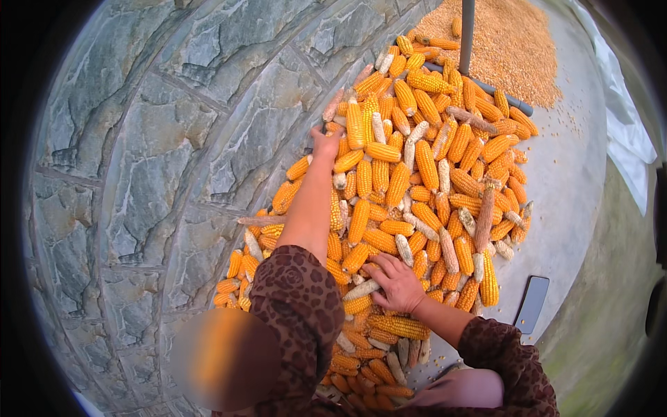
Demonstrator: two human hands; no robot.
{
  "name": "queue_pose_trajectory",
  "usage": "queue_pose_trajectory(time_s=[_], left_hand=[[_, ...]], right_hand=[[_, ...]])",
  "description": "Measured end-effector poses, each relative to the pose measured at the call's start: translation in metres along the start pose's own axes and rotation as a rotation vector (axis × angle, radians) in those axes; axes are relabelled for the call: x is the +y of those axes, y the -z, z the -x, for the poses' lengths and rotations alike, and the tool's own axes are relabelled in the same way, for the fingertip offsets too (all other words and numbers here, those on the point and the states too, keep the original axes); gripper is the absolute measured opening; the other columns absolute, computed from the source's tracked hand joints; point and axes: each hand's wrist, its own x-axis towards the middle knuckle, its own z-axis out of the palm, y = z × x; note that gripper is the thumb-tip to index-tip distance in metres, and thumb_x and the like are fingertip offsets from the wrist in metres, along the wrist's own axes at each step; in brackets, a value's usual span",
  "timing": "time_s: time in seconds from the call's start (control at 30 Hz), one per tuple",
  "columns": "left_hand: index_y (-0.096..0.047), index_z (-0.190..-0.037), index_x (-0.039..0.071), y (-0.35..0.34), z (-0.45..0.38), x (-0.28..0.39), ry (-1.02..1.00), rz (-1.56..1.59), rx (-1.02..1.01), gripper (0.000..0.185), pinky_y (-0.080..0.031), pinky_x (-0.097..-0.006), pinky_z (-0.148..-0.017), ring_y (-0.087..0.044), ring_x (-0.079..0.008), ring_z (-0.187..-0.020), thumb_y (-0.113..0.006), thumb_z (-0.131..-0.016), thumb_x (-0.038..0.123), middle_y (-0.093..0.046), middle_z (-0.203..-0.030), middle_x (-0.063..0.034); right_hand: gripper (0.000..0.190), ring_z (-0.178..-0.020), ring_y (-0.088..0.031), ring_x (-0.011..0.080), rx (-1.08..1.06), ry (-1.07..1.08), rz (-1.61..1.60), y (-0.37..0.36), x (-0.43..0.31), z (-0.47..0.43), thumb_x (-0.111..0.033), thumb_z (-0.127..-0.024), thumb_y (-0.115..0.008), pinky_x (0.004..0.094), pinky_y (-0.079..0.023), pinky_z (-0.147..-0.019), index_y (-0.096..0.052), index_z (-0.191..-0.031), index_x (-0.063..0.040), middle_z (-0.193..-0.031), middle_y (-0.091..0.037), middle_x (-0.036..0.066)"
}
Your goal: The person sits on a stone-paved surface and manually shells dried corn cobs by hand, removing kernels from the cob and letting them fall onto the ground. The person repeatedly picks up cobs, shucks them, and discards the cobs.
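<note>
A long heap of orange corn cobs (pixel 398 185), mixed with pale stripped cobs (pixel 409 148), lies before me against the stone wall. My left hand (pixel 327 142) reaches to the wall side of the heap, its fingers among the cobs beside a reddish bare cob (pixel 333 105); whether it grips one cannot be told. My right hand (pixel 398 284) rests palm down on the near part of the heap with its fingers spread. A whitish cob (pixel 362 289) lies by its thumb, and another pale cob (pixel 404 249) lies just beyond its fingers.
Rough stone wall (pixel 151 135) runs along the left. A pile of loose corn kernels (pixel 500 47) is at the far end, behind a grey bar (pixel 500 96) with an upright pole (pixel 467 36). A phone (pixel 532 305) lies on the concrete at right; white sheeting (pixel 622 120) lies beyond.
</note>
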Motion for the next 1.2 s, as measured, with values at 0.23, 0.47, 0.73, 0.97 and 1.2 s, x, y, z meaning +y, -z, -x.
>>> queue_pose_trajectory(time_s=[0.23, 0.47, 0.73, 0.97, 1.2], left_hand=[[-0.050, -0.132, 0.006, 0.005, 0.023, 0.008, 0.073, 0.476, -0.329, 0.048, -0.052, -0.0400, -0.091, -0.062, -0.0279, -0.107, -0.067, -0.087, 0.003, -0.061, -0.120, -0.0183], [-0.045, -0.140, 0.005, 0.066, 0.116, 0.039, -0.116, 0.828, -0.726, 0.061, -0.047, -0.0415, -0.105, -0.054, -0.0271, -0.122, -0.056, -0.082, -0.010, -0.048, -0.139, -0.0172], [-0.028, -0.145, -0.006, 0.082, 0.234, 0.077, 0.404, 1.488, -1.089, 0.056, -0.050, -0.0419, -0.100, -0.061, -0.0291, -0.111, -0.042, -0.098, 0.021, -0.044, -0.144, -0.0280], [-0.043, -0.135, -0.003, 0.072, 0.303, 0.073, 0.455, 1.407, -1.044, 0.047, -0.051, -0.0394, -0.085, -0.058, -0.0271, -0.093, -0.034, -0.101, 0.029, -0.057, -0.126, -0.0212], [-0.048, -0.128, 0.002, 0.078, 0.375, 0.054, 0.413, 1.312, -0.950, 0.038, -0.044, -0.0319, -0.072, -0.052, -0.0201, -0.085, -0.038, -0.098, 0.023, -0.059, -0.110, -0.0137]], right_hand=[[0.062, -0.132, -0.042, 0.0341, -0.002, 0.005, 0.003, 0.001, -0.004, 0.000, -0.030, -0.080, -0.064, 0.0455, -0.040, -0.106, -0.049, -0.137, -0.012, -0.138, -0.046, 0.015], [0.063, -0.128, -0.045, 0.0344, 0.071, 0.008, -0.010, -0.003, -0.001, 0.001, -0.028, -0.077, -0.063, 0.0455, -0.041, -0.105, -0.050, -0.136, -0.011, -0.134, -0.048, 0.015], [0.063, -0.124, -0.045, 0.0333, 0.067, 0.059, 0.008, -0.002, -0.002, 0.006, -0.032, -0.081, -0.064, 0.0426, -0.040, -0.105, -0.047, -0.138, -0.011, -0.135, -0.047, 0.013], [0.050, -0.108, -0.059, 0.0368, 0.028, -0.449, -0.497, 0.040, 0.002, -0.018, -0.043, -0.098, -0.047, 0.0450, -0.046, -0.094, -0.051, -0.130, -0.004, -0.116, -0.063, 0.021], [0.048, -0.112, -0.057, 0.0174, 0.501, -0.445, -1.261, 0.115, -0.012, 0.038, -0.033, -0.103, -0.043, 0.0314, -0.043, -0.094, -0.045, -0.141, -0.003, -0.134, -0.055, 0.010]])
